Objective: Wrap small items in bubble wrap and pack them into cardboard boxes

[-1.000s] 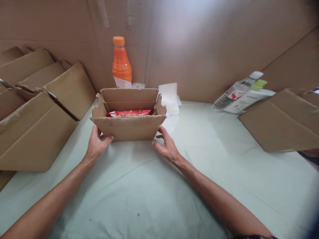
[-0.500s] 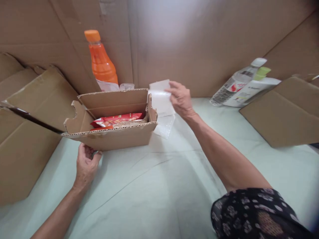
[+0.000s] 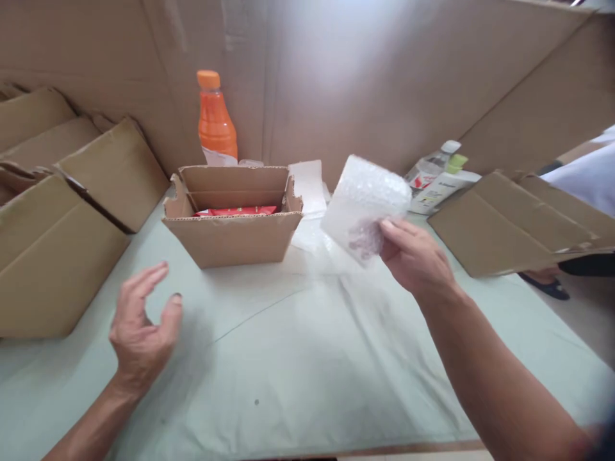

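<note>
My right hand [image 3: 413, 256] pinches a translucent bubble wrap sheet [image 3: 368, 198] by its lower right corner, holding it up off the cloth. Left of it stands an open cardboard box [image 3: 233, 242] with a red packet [image 3: 240, 210] showing inside; the lower contents are hidden by the front wall. My left hand [image 3: 144, 320] hovers in front of the box's left side, fingers apart and nothing in them. White sheets [image 3: 307, 186] and more clear wrap [image 3: 312, 238] lie against the box's right side.
An orange bottle [image 3: 216, 125] stands behind the box. Folded cartons [image 3: 48, 256] lean at the left and another carton [image 3: 500, 224] at the right. A clear bottle [image 3: 425, 169] and a white tube [image 3: 444, 192] rest by the back wall. A person's foot [image 3: 548, 282] shows beyond the right edge.
My right hand has lifted the bubble wrap sheet from beside the box and brought it right and nearer. My left hand has let go of the box's lower edge and moved back, opening.
</note>
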### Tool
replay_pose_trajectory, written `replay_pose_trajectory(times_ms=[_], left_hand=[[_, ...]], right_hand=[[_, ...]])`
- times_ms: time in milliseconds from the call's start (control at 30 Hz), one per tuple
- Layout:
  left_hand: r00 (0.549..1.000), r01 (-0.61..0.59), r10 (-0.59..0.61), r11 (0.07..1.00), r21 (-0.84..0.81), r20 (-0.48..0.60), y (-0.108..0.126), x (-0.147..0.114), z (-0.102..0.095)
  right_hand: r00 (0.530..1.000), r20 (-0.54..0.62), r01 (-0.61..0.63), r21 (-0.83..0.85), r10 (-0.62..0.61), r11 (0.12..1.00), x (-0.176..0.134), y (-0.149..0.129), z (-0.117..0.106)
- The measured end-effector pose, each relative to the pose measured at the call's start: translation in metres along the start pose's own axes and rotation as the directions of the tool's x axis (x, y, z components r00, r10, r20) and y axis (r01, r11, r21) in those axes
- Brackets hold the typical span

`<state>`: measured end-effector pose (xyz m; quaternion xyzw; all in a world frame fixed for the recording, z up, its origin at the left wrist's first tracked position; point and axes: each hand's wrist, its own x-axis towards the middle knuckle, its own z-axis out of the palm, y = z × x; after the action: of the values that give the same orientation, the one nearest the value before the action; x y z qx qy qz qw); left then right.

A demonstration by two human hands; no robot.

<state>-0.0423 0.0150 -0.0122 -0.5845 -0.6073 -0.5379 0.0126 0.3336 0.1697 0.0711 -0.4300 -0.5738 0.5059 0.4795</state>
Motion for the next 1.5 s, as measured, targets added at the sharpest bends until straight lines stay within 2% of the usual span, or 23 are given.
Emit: replay_pose_trajectory(times_ms=[67, 100, 167, 233, 300, 333, 433, 500, 533, 600, 667, 733, 800, 867, 933, 1000, 1067, 1167, 1233, 1300, 1367, 1433, 1500], left_hand=[[0.989, -0.104, 0.105, 0.994, -0.016, 0.099, 0.032, 0.0, -0.001], [0.981, -0.111, 0.118, 0.992, -0.058, 0.153, 0.047, 0.003, 0.004], [0.945, -0.012, 0.089, 0.971, -0.237, 0.314, 0.074, 0.01, 0.019], [0.85, 0.138, 0.117, 0.891, -0.432, 0.513, 0.093, 0.01, 0.036], [0.748, 0.247, 0.179, 0.819, -0.518, 0.639, 0.103, -0.003, 0.045], [0.716, 0.289, 0.173, 0.808, -0.514, 0.676, 0.105, -0.015, 0.045], [0.665, 0.476, -0.002, 0.772, -0.422, 0.747, 0.099, -0.063, 0.028], [0.598, 0.626, -0.134, 0.693, -0.357, 0.79, 0.09, -0.091, 0.008], [0.586, 0.676, -0.189, 0.649, -0.348, 0.788, 0.086, -0.101, -0.001], [0.623, 0.712, -0.294, 0.597, -0.37, 0.724, 0.077, -0.112, -0.014], [0.693, 0.681, -0.381, 0.625, -0.381, 0.612, 0.069, -0.113, -0.016], [0.747, 0.628, -0.41, 0.693, -0.354, 0.523, 0.063, -0.11, -0.008], [0.756, 0.613, -0.393, 0.704, -0.358, 0.523, 0.06, -0.105, 0.005], [0.725, 0.648, -0.359, 0.644, -0.406, 0.588, 0.062, -0.102, 0.016], [0.659, 0.709, -0.322, 0.568, -0.419, 0.68, 0.068, -0.102, 0.018], [0.577, 0.778, -0.307, 0.488, -0.396, 0.757, 0.075, -0.104, 0.011], [0.512, 0.842, -0.32, 0.37, -0.392, 0.797, 0.081, -0.107, -0.005], [0.417, 0.909, -0.386, 0.169, -0.381, 0.823, 0.085, -0.114, -0.031], [0.339, 0.937, -0.44, 0.084, -0.338, 0.832, 0.085, -0.12, -0.044], [0.296, 0.951, -0.469, 0.062, -0.303, 0.832, 0.083, -0.127, -0.053], [0.279, 0.959, -0.455, 0.094, -0.266, 0.846, 0.08, -0.135, -0.059], [0.239, 0.968, -0.426, 0.17, -0.182, 0.873, 0.078, -0.141, -0.065], [0.199, 0.966, -0.431, 0.239, -0.102, 0.88, 0.076, -0.144, -0.069]], right_hand=[[0.985, 0.156, -0.07, -0.002, 0.069, 0.998, -0.031, -0.011, 0.019], [0.968, 0.236, -0.086, -0.006, 0.085, 0.996, -0.045, -0.017, 0.03], [0.924, 0.375, -0.08, 0.001, 0.074, 0.997, -0.067, -0.031, 0.051], [0.895, 0.445, -0.06, 0.052, 0.031, 0.997, -0.082, -0.044, 0.067], [0.909, 0.417, -0.067, 0.11, 0.015, 0.992, -0.09, -0.055, 0.075], [0.93, 0.368, -0.068, 0.135, 0.013, 0.988, -0.091, -0.057, 0.076], [0.973, 0.226, -0.082, 0.164, 0.044, 0.983, -0.083, -0.047, 0.078], [0.973, 0.213, -0.129, 0.19, 0.087, 0.973, -0.076, -0.024, 0.086], [0.967, 0.223, -0.176, 0.219, 0.127, 0.96, -0.074, -0.01, 0.093], [0.946, 0.237, -0.288, 0.305, 0.22, 0.908, -0.073, 0.017, 0.112], [0.917, 0.253, -0.386, 0.369, 0.308, 0.846, -0.079, 0.036, 0.13], [0.896, 0.272, -0.436, 0.388, 0.351, 0.812, -0.085, 0.043, 0.143], [0.894, 0.279, -0.44, 0.394, 0.351, 0.807, -0.091, 0.04, 0.148], [0.906, 0.268, -0.414, 0.403, 0.328, 0.816, -0.095, 0.031, 0.148], [0.92, 0.256, -0.382, 0.401, 0.298, 0.833, -0.096, 0.024, 0.145], [0.936, 0.236, -0.337, 0.377, 0.262, 0.863, -0.094, 0.023, 0.141], [0.95, 0.226, -0.275, 0.289, 0.214, 0.917, -0.088, 0.03, 0.138], [0.928, 0.317, -0.192, -0.045, 0.197, 0.98, -0.077, 0.052, 0.132], [0.911, 0.341, -0.105, -0.354, 0.233, 0.929, -0.073, 0.063, 0.124], [0.942, 0.265, -0.006, -0.603, 0.208, 0.798, -0.077, 0.068, 0.111], [0.966, 0.225, 0.084, -0.735, 0.125, 0.673, -0.091, 0.067, 0.094], [0.953, 0.299, 0.207, -0.768, 0.054, 0.607, -0.112, 0.063, 0.076], [0.884, 0.467, 0.387, -0.731, 0.0, 0.562, -0.14, 0.06, 0.063]])
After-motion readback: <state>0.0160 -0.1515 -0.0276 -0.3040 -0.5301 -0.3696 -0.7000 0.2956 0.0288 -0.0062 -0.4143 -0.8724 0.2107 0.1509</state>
